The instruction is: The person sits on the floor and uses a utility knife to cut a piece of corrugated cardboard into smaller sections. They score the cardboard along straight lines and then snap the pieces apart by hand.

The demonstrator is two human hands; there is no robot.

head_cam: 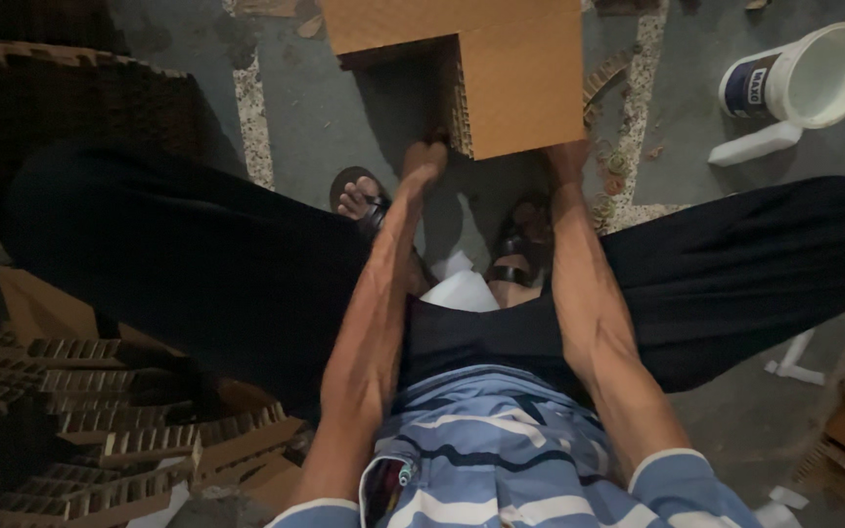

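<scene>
1. Two hands are reaching down to an L-shaped piece of honeycomb cardboard (501,68) at the upper middle of the frame, standing on the floor (325,108) between the person's feet.
2. The left hand (425,156) is pressing against the piece's lower left edge; whether its grip is closing on the board cannot be told, since the fingers are curling out of sight.
3. The right hand (567,156) is meeting the lower right corner, and its grip is likewise hidden under the board.
4. The piece is likely risking a slip or twist, because both holds are sitting low at one edge.
5. The sandalled feet (364,200) are lying just below, so a dropped corner could be landing on toes.
6. A white bucket (814,73) at upper right and stacked cardboard strips (100,411) at lower left are crowding the floor, possibly snagging a swing.
</scene>
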